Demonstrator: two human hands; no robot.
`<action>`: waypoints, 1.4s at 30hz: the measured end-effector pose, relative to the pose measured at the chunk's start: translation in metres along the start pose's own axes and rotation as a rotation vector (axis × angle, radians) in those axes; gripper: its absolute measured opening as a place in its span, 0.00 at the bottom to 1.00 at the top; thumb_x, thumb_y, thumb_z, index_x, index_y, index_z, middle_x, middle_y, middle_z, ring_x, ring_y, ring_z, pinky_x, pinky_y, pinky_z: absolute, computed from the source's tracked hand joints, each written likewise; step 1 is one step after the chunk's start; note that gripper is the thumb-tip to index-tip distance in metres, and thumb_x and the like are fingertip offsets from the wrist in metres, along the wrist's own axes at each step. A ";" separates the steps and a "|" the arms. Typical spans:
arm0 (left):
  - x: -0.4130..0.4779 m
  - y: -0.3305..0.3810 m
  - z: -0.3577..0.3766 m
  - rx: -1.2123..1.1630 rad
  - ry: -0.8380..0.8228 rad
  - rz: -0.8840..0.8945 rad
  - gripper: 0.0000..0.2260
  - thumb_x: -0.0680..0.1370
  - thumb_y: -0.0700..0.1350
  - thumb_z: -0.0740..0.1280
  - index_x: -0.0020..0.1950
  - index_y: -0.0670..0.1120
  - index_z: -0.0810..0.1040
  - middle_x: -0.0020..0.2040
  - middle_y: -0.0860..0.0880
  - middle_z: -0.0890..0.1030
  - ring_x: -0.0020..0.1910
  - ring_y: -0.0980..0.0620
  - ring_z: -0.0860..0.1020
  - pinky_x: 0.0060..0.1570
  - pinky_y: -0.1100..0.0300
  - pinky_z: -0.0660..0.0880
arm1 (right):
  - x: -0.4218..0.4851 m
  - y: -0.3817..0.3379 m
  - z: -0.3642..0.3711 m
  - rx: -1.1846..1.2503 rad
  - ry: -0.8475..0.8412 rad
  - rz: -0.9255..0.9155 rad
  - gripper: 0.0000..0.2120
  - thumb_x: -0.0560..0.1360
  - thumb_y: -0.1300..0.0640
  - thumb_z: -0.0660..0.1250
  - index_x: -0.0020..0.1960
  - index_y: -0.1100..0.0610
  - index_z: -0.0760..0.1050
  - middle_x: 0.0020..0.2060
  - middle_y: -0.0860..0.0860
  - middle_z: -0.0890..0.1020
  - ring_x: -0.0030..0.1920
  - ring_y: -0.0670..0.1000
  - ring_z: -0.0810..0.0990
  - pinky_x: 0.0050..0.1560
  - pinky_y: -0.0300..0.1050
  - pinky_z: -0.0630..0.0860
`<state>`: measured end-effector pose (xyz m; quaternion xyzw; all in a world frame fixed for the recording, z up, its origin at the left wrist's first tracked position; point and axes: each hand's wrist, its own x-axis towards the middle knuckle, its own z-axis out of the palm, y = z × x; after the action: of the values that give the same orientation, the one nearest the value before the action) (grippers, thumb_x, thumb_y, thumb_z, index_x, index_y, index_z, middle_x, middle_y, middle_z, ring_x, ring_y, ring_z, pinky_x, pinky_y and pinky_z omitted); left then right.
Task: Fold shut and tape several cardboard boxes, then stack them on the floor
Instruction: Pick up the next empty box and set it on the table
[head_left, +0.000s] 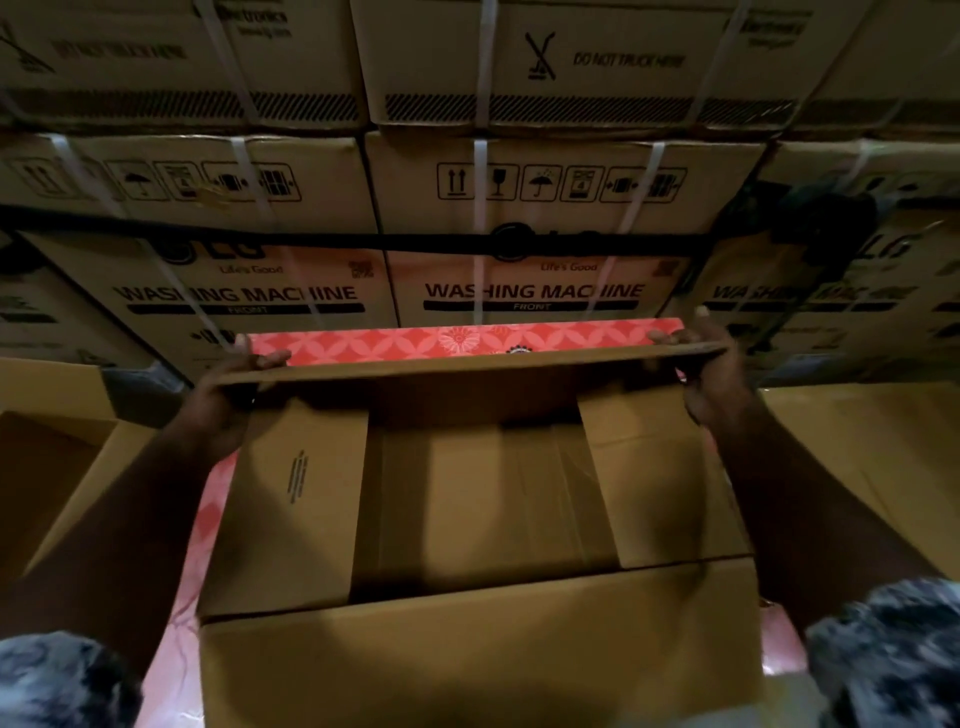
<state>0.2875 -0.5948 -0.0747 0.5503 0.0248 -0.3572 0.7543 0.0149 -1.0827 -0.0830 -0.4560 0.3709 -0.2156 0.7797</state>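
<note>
1. Cardboard box (483, 519) was seen open at the centre of the view, directly below the camera, with its near flap (483, 654) spread toward the person.
2. Mottled grey sleeves (893, 654) were seen at the bottom corners, and both forearms were stretched forward along the box's sides.
3. A pink patterned surface (208, 525) was seen just beside the box's left side. Whether the box was borne by it could not be told.
4. The left side flap (296, 493) and the right side flap (660, 478) were folded inward over the opening, with a gap left between them.
5. Plain cartons (57, 457) were seen on either side of the box.
6. The far flap (467, 364), red-patterned on its outer face, was tilted toward the person. Its left corner was gripped by the left hand (244, 374) and its right corner by the right hand (711, 364), with each thumb laid over the edge and the fingers curled behind.
7. Washing machine cartons (535, 291), bound with white straps (480, 156), were stacked in rows behind the box.
</note>
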 end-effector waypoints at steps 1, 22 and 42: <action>-0.002 0.003 -0.001 0.163 -0.056 -0.009 0.16 0.86 0.54 0.55 0.59 0.48 0.80 0.56 0.48 0.80 0.54 0.49 0.81 0.53 0.52 0.82 | -0.001 -0.002 -0.006 -0.069 -0.062 0.031 0.08 0.77 0.55 0.66 0.44 0.58 0.80 0.52 0.56 0.85 0.47 0.52 0.83 0.42 0.44 0.84; -0.152 -0.083 -0.021 0.604 0.290 0.124 0.25 0.77 0.54 0.70 0.74 0.56 0.71 0.69 0.47 0.77 0.64 0.45 0.77 0.64 0.43 0.73 | -0.122 0.055 -0.049 -0.833 0.098 -0.239 0.35 0.75 0.50 0.75 0.77 0.50 0.61 0.67 0.50 0.74 0.65 0.53 0.75 0.64 0.51 0.74; -0.272 -0.131 -0.043 0.046 0.303 0.160 0.41 0.64 0.75 0.69 0.60 0.42 0.79 0.30 0.49 0.81 0.35 0.54 0.83 0.46 0.60 0.83 | -0.286 0.073 -0.115 -0.111 -0.003 -0.193 0.36 0.68 0.29 0.72 0.64 0.55 0.76 0.58 0.60 0.82 0.55 0.58 0.83 0.53 0.55 0.83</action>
<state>0.0257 -0.4375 -0.0810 0.6150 0.0862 -0.2092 0.7553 -0.2553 -0.9177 -0.0728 -0.5324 0.3352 -0.2683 0.7295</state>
